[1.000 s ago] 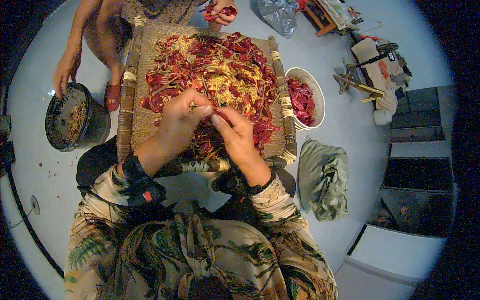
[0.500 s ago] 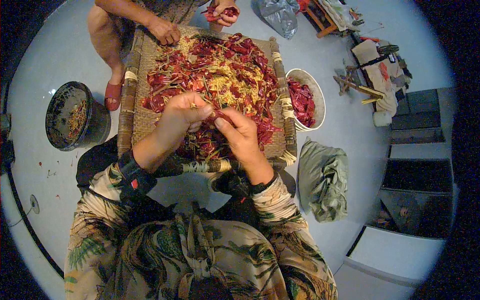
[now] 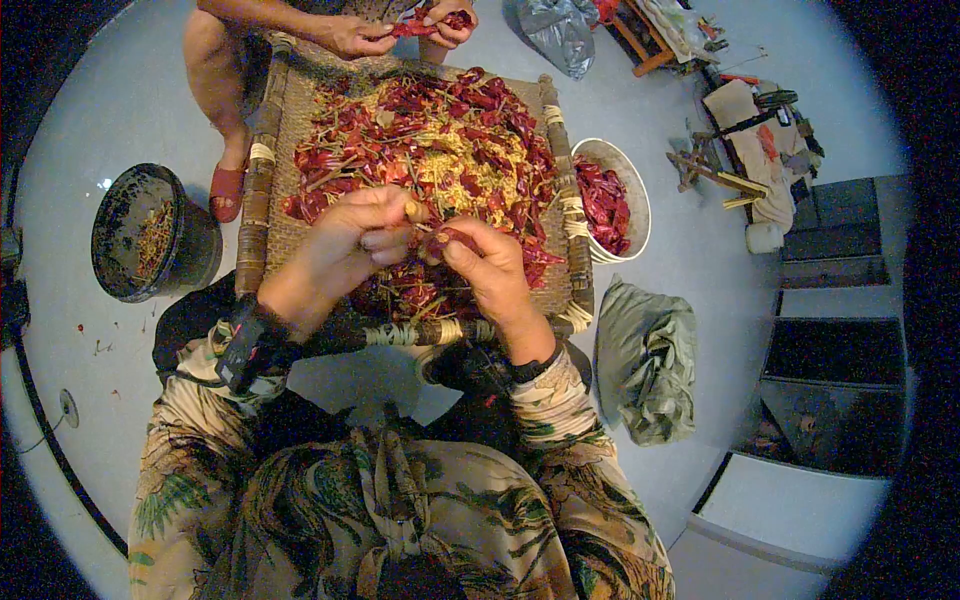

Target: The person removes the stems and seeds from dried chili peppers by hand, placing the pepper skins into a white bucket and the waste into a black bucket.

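Observation:
Both my hands meet over the near part of a woven tray (image 3: 275,220) with a wooden frame. My right hand (image 3: 485,265) pinches a dried red chili (image 3: 455,238) between thumb and fingers. My left hand (image 3: 355,240) is closed just beside it, its thumb and forefinger pressed together at the chili's left end; what they pinch is too small to make out. Beneath them lies a spread of red chilies (image 3: 340,150), stalks and yellow seeds (image 3: 470,175).
Across the tray, a co-worker's hands (image 3: 360,38) hold red chilies. A black bucket (image 3: 195,235) with stalks stands left, a white bucket (image 3: 645,215) of chilies right. A green sack (image 3: 645,360) lies near it, a grey plastic bag (image 3: 560,35) behind. Dark shelves (image 3: 835,340) stand far right.
My hands have shifted slightly, the left turning at the wrist and the right moving a little right and down. The co-worker's hand has risen from the tray's far edge to the chilies in the other hand.

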A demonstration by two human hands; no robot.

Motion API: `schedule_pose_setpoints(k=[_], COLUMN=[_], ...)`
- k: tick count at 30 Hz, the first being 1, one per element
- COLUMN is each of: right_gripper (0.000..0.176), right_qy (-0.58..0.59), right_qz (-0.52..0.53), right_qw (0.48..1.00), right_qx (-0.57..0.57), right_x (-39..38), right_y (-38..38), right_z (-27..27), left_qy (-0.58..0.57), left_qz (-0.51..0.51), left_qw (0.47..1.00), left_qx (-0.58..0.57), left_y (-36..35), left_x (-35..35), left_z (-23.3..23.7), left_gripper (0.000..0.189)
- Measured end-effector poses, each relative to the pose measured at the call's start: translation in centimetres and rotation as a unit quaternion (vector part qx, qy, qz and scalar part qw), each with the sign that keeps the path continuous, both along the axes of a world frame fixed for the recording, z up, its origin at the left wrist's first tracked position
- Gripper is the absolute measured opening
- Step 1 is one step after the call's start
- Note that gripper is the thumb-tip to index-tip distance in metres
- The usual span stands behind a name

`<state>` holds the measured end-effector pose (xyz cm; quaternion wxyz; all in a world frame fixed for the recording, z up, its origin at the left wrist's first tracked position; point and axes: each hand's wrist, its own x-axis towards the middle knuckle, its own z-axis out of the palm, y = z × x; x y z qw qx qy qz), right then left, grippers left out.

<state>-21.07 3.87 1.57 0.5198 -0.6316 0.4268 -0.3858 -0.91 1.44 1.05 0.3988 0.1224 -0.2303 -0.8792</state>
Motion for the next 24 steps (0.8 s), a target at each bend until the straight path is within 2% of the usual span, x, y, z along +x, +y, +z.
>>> schedule_pose_setpoints(k=[3, 4, 7, 9, 11, 13, 16, 17, 18, 19, 20, 23, 24], right_gripper=[0.025, 0.026, 0.027, 0.026, 0.025, 0.033, 0.040, 0.041, 0.042, 0.044, 0.038, 0.024, 0.024], right_qy=[-0.046, -0.066, -0.135, -0.188, -0.324, -0.583, -0.694, -0.529, -0.336, -0.125, -0.390, -0.154, -0.088], right_qz=[-0.021, -0.030, -0.098, -0.175, -0.232, -0.223, -0.234, -0.255, -0.263, -0.257, -0.299, -0.267, -0.212], right_qw=[0.998, 0.996, 0.976, 0.960, 0.912, 0.780, 0.673, 0.809, 0.903, 0.951, 0.870, 0.948, 0.969], right_qx=[0.035, 0.050, 0.138, 0.112, 0.098, 0.042, 0.107, 0.032, -0.045, -0.118, 0.049, 0.077, 0.096], right_x=[-0.3, -0.3, -1.0, -3.4, -7.6, -11.9, -17.0, -17.3, -16.7, -16.4, -16.4, -11.0, -9.7], right_y=[-0.4, -0.7, -2.0, -3.4, -5.0, -7.3, -7.4, -7.4, -7.2, -7.1, -7.4, -7.2, -7.0], right_z=[-0.8, -0.9, -0.2, -0.3, -0.8, -0.7, 0.3, -0.8, -1.5, -2.0, -2.0, -1.0, -1.7], left_qy=[-0.027, -0.015, -0.097, -0.090, -0.086, -0.086, -0.067, -0.069, -0.070, -0.071, -0.070, -0.075, -0.082], left_qz=[0.079, 0.075, 0.191, 0.184, 0.184, 0.190, 0.187, 0.185, 0.184, 0.183, 0.184, 0.194, 0.201], left_qw=[0.997, 0.997, 0.973, 0.977, 0.977, 0.975, 0.978, 0.979, 0.979, 0.980, 0.980, 0.977, 0.975], left_qx=[-0.001, -0.016, 0.084, 0.061, 0.056, 0.069, 0.062, 0.054, 0.048, 0.042, 0.038, 0.040, 0.047], left_y=[-0.5, -1.0, -0.7, -1.3, -1.6, -1.7, -1.7, -1.8, -1.8, -1.7, -1.7, -1.6, -1.6], left_x=[0.5, 1.0, 0.7, 1.3, 1.6, 1.7, 1.9, 1.9, 1.9, 1.9, 1.9, 1.9, 1.7], left_z=[0.8, 0.7, 2.4, 1.3, 0.6, 0.3, -0.7, -0.8, -0.7, -0.6, -0.5, 0.0, 0.1], left_gripper=[0.014, 0.015, 0.014, 0.013, 0.012, 0.014, 0.013, 0.014, 0.014, 0.014, 0.014, 0.013, 0.011])
